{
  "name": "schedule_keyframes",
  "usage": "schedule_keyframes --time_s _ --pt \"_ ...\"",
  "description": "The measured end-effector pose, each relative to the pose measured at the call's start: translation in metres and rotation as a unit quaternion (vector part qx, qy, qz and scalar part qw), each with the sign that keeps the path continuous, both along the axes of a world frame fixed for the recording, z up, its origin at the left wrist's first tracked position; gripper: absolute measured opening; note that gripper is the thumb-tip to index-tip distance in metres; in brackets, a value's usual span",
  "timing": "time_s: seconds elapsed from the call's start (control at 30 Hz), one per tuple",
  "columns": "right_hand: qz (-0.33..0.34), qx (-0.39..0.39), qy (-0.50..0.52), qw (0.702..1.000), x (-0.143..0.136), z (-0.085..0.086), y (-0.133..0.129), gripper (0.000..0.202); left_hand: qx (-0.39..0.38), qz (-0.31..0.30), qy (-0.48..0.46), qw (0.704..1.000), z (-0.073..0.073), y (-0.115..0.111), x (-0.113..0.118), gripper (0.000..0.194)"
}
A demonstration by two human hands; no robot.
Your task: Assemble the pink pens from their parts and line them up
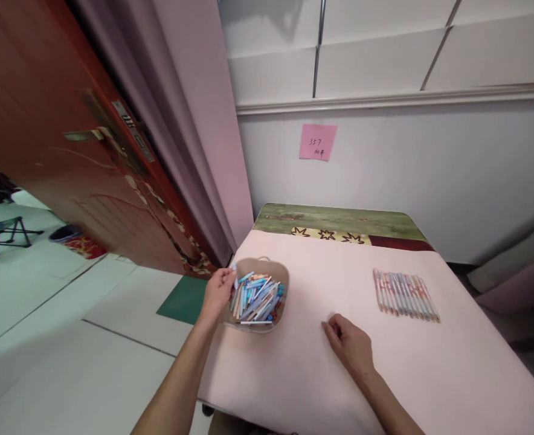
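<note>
My left hand [219, 291] is at the left rim of a beige plastic basket [286, 296], thumb and fingers pinched on a small pale lavender piece [235, 275], perhaps a pen part; its exact kind is unclear. Inside the basket lies a jumble of slim pen parts [260, 296] in blue, lavender, white and peach, with small dark blue and brown bits along the right side. My right hand [351, 345] rests on the pink tabletop to the right of the basket, fingers curled in, nothing visible in it. Farther right, several clear pens [405, 296] lie side by side in a row.
The pink-covered table [294, 374] has a green patterned strip [334, 216] at its far edge, against the wall. A pink note [318, 142] is stuck on the wall. At left stand a red-brown door [126, 181], a purple curtain [176, 121] and a folding stool [8, 232].
</note>
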State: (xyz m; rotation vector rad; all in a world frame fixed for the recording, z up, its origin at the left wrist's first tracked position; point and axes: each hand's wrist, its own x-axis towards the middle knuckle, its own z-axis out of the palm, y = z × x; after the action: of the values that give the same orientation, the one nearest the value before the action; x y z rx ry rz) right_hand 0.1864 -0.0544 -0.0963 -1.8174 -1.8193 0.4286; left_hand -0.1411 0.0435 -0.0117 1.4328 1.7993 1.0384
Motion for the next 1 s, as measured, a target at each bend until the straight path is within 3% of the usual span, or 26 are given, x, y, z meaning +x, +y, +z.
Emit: schedule_keyframes --time_s 0.13,0.3,0.4,0.57,0.7,0.87,1.0 --pt "0.002 -0.002 0.002 1.000 0.000 0.001 0.000 0.034 -0.032 -0.042 0.059 0.997 -0.001 -0.005 0.006 0.037" --pt "0.002 -0.012 0.005 1.000 0.000 0.000 0.000 0.032 -0.065 -0.031 0.184 0.980 -0.001 -0.002 0.005 0.008" --pt "0.003 -0.008 0.007 1.000 0.000 -0.002 0.000 0.033 -0.082 -0.046 0.222 0.971 -0.004 -0.002 0.012 0.006" --pt "0.004 0.002 0.004 1.000 0.001 -0.002 0.000 0.034 -0.077 -0.096 0.206 0.971 -0.009 -0.001 0.020 0.020" --pt "0.004 -0.003 0.004 1.000 0.001 -0.001 0.000 0.033 -0.048 -0.068 0.200 0.976 -0.003 0.005 0.004 0.027" --pt "0.006 -0.002 0.002 1.000 0.001 -0.003 0.001 0.034 -0.023 -0.042 0.224 0.973 0.010 0.003 -0.017 0.020" --pt "0.003 -0.005 0.002 1.000 0.001 -0.004 0.001 0.035 -0.034 -0.106 0.231 0.967 0.012 -0.006 -0.008 0.012"
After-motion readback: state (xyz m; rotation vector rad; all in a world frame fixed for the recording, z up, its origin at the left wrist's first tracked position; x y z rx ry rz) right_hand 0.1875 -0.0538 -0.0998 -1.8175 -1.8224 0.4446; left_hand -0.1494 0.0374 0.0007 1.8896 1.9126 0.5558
